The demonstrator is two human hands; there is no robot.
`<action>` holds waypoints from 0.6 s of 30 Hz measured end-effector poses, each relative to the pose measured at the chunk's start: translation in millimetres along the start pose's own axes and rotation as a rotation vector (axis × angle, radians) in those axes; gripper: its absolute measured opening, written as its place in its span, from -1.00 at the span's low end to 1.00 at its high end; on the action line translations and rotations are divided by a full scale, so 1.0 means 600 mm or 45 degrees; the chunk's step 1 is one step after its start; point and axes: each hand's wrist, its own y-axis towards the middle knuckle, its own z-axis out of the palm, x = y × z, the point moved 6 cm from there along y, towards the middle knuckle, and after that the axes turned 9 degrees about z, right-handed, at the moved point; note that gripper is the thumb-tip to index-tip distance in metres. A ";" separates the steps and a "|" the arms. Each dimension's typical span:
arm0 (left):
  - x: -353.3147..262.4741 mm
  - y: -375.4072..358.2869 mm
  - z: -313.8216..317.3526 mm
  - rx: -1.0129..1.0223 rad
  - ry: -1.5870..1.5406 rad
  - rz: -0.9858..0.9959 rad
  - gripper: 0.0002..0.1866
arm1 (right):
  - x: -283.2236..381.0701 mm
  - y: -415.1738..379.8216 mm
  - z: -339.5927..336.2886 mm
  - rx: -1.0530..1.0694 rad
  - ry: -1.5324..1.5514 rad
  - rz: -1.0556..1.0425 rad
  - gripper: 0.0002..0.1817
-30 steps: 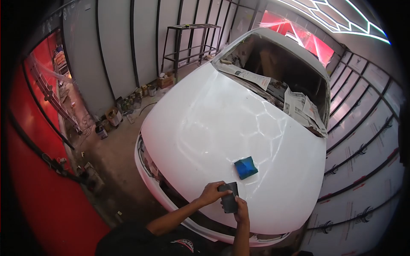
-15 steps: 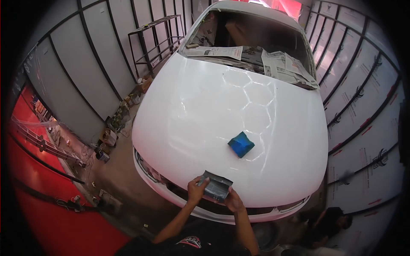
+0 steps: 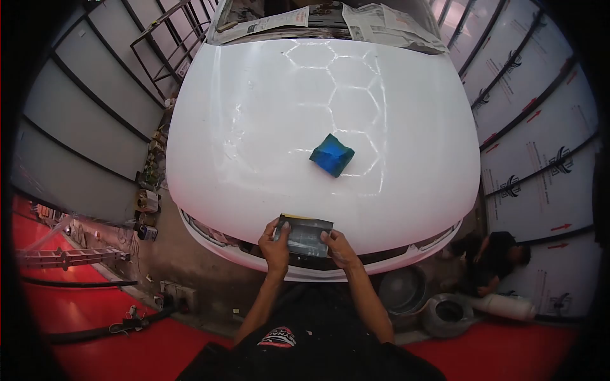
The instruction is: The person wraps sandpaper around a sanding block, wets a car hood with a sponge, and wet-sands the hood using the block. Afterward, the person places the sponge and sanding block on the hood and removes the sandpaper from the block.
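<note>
White car hood (image 3: 273, 114) filled the view. At its front edge, a dark gray sheet (image 3: 303, 235) was pinched by the left hand (image 3: 276, 244) and the right hand (image 3: 338, 249), fingers closed on its sides. Farther up lay a blue cloth (image 3: 331, 154).

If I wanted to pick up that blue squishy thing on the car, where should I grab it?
Probably from above, pinching the raised middle of the blue cloth. It lies crumpled and loose on the white hood, with nothing touching it, so its bunched folds stick up and its edges lie flat against the paint.
</note>
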 end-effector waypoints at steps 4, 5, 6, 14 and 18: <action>-0.002 0.017 0.009 0.221 0.037 -0.107 -0.73 | 0.005 0.001 0.005 0.010 0.056 0.058 -0.39; 0.012 0.017 0.009 0.288 0.039 -0.191 -0.71 | 0.005 0.001 0.005 -0.025 0.089 0.041 -0.39; 0.018 0.016 0.011 0.355 0.038 -0.271 -0.70 | 0.009 0.002 0.009 -0.058 0.120 0.021 -0.39; 0.068 -0.027 0.004 0.670 -0.156 -0.709 -0.61 | 0.024 0.001 0.008 0.062 0.169 -0.005 -0.26; 0.073 -0.035 0.009 0.696 -0.241 -0.698 -0.66 | 0.043 -0.016 0.044 0.362 0.431 -0.006 -0.01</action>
